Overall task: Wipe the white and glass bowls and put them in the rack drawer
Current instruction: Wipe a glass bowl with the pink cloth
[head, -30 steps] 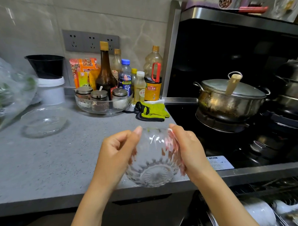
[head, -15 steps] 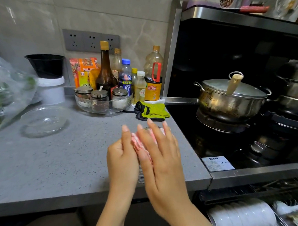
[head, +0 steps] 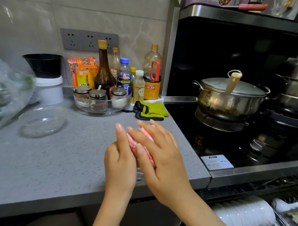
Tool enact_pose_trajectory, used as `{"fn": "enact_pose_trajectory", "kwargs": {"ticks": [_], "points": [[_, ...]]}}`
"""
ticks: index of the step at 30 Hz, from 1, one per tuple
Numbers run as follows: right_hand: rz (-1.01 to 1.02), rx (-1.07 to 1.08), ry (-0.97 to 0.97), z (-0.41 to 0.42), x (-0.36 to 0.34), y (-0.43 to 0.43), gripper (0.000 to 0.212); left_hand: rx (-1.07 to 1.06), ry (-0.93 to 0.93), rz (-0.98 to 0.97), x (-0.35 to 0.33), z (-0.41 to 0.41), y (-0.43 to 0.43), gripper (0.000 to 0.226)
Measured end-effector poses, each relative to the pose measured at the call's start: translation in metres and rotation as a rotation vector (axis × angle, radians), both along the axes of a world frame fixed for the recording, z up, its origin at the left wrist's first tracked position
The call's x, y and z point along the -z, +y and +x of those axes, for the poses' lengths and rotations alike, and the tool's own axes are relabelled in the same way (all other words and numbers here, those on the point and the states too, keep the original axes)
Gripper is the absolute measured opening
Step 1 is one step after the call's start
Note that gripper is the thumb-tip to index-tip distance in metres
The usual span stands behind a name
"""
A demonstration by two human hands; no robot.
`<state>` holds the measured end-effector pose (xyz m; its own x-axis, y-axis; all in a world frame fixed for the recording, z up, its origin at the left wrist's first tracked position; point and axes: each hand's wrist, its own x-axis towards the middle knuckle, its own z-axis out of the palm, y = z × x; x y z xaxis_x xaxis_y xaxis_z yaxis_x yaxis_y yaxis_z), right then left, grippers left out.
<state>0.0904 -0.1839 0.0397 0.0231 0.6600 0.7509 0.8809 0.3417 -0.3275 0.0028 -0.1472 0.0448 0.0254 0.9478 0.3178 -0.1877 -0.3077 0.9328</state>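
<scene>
Two hands are wiping: left hand [head: 120,162] curling round the bowl [head: 140,179], right hand [head: 161,162] pressing the cloth [head: 133,142] with straight fingers; slick glass could be slipping free.

Both hands over near edge of grey desk [head: 50,160]. Left hand [head: 120,164] holds glass bowl [head: 140,178], mostly hidden between palms. Right hand [head: 161,164] presses pink cloth [head: 133,142] against it, fingers [head: 154,130] straight. White bowls [head: 242,216] stacked in open rack drawer [head: 281,219], near right.
</scene>
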Motion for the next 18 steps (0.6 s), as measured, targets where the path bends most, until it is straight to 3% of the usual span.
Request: {"fn": "enact_pose_trajectory", "kwargs": {"ticks": [4, 8, 10, 13, 16, 18], "points": [[-0.186, -0.177, 0.425, 0.019, -0.014, 0.004, 0.035, 0.074, -0.019, -0.030, -0.003, -0.009, 0.001, 0.059], [-0.348, -0.237, 0.797, 0.026, -0.025, 0.001, 0.050, 0.208, -0.175, -0.172, 0.002, -0.019, 0.011, 0.090], [-0.380, -0.209, 0.917, 0.026, -0.028, -0.005, 0.052, 0.262, -0.215, -0.207, 0.000, -0.021, 0.012, 0.093], [-0.364, -0.184, 0.919, 0.030, -0.030, -0.008, 0.062, 0.294, -0.104, -0.137, -0.002, -0.021, 0.013, 0.093], [-0.366, -0.174, 0.865, 0.035, -0.033, -0.006, 0.059, 0.261, 0.122, 0.026, -0.009, -0.023, 0.015, 0.062], [-0.374, -0.207, 0.754, 0.034, -0.035, -0.006, 0.061, 0.268, 0.240, 0.121, -0.018, -0.020, 0.012, 0.053]]}}
